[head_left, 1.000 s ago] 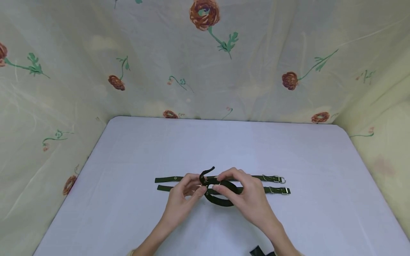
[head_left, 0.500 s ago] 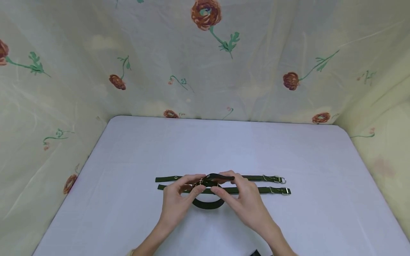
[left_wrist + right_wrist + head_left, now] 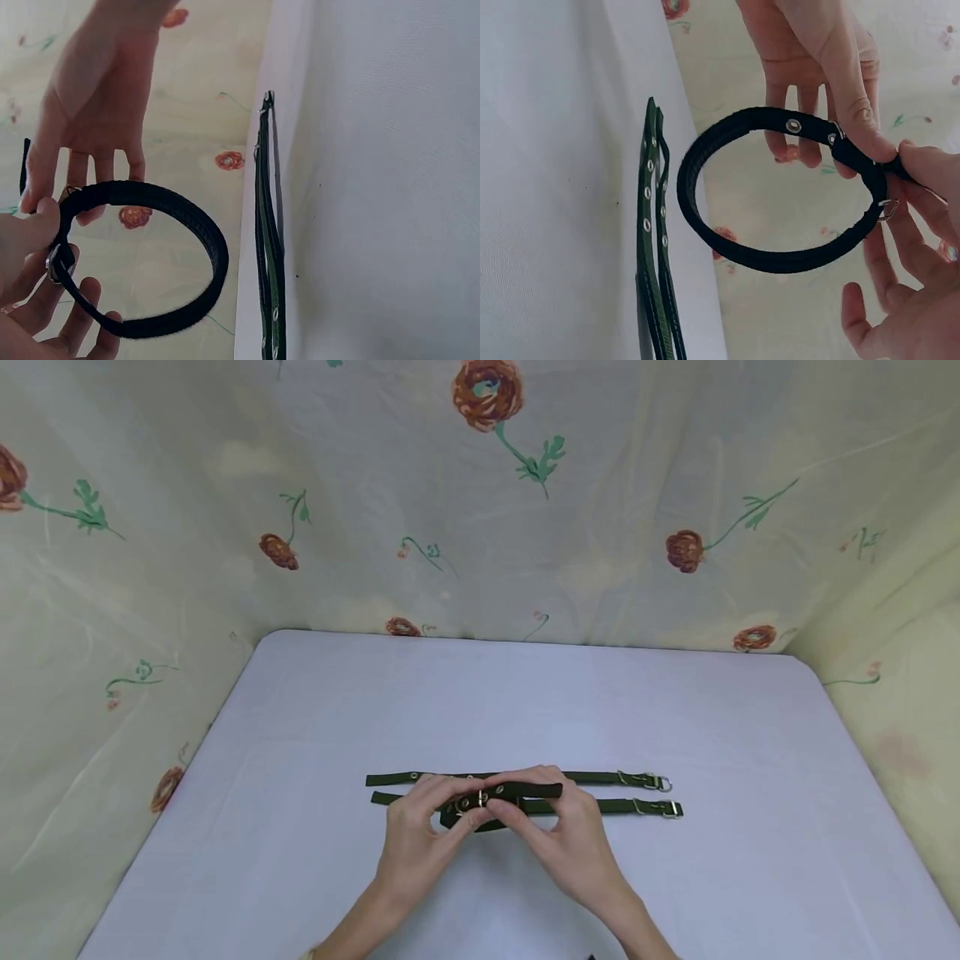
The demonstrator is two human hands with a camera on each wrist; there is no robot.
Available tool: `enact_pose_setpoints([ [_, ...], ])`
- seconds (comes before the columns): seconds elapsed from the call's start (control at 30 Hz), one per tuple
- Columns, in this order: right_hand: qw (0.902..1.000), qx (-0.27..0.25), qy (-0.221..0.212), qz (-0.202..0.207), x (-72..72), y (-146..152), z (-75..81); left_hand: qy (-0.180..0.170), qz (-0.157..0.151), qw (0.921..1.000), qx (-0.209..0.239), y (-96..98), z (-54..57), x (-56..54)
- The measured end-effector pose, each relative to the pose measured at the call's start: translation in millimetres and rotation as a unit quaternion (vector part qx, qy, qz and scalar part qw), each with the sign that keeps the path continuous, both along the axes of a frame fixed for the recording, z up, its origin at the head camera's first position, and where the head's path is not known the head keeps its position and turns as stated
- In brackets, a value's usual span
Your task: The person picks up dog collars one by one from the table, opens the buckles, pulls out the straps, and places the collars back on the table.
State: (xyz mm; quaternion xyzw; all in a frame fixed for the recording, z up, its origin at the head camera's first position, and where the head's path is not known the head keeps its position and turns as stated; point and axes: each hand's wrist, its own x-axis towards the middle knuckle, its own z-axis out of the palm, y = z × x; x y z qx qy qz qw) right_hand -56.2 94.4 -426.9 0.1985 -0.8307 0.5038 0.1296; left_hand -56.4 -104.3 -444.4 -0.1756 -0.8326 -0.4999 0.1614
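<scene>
Both hands hold a dark collar [image 3: 536, 790] above the table, bent into a round loop, with its free end pointing right. My left hand [image 3: 420, 827] pinches it at the metal buckle [image 3: 481, 797]. With thumb and fingertips, my right hand [image 3: 566, 827] grips the strap just right of the buckle, fingertips close to the left ones. A metal eyelet [image 3: 793, 126] and a small ring [image 3: 889, 210] show on the loop in the right wrist view. Behind the hands lie two similar flat collars, a far one [image 3: 596, 777] and a near one [image 3: 618, 807], buckle ends to the right.
The white table [image 3: 300, 710] has a flowered cloth [image 3: 600, 552] hanging behind it and at both sides. A tiny dark tip [image 3: 591, 957] shows at the front edge of the head view.
The collar's free end, upright near the left hand before, has swung over to point right through the buckle area. The loop has turned, and the hands have drawn closer together.
</scene>
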Motion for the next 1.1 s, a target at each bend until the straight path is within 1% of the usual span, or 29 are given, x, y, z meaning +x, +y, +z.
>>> enact_pose_setpoints([
  [0.17,0.9996,-0.027,-0.009,0.003,0.5,1.1,0.5,0.003,-0.01,0.9999,-0.004,0.3,0.3,-1.1],
  [0.27,0.9994,-0.031,-0.011,0.007,0.3,1.5,-0.8,0.004,-0.01,0.9999,-0.008,0.9,-0.4,-1.4],
  [0.5,0.9996,-0.025,-0.007,0.005,-0.8,2.5,-1.6,0.003,-0.004,0.9999,-0.009,0.9,-1.0,-1.6],
  [0.63,0.9996,-0.023,-0.014,0.001,-0.9,3.4,-1.3,0.001,-0.002,0.9999,-0.012,0.7,-0.5,-1.8],
  [0.77,0.9996,-0.022,-0.02,-0.001,-0.2,4.1,-1.1,-0.004,-0.006,0.9999,-0.014,0.7,0.0,-1.5],
  [0.9,0.9993,-0.029,-0.023,0.003,-0.2,4.5,-1.9,0.0,-0.009,0.9998,-0.015,1.3,-0.3,-1.1],
  [1.0,0.9993,-0.031,-0.021,0.008,-0.7,4.4,-3.0,0.004,-0.01,0.9999,-0.012,1.9,-1.2,-0.6],
  [1.1,0.9996,-0.021,-0.015,0.009,-1.5,4.2,-4.0,-0.005,-0.012,0.9999,0.003,2.1,-2.7,-0.4],
])
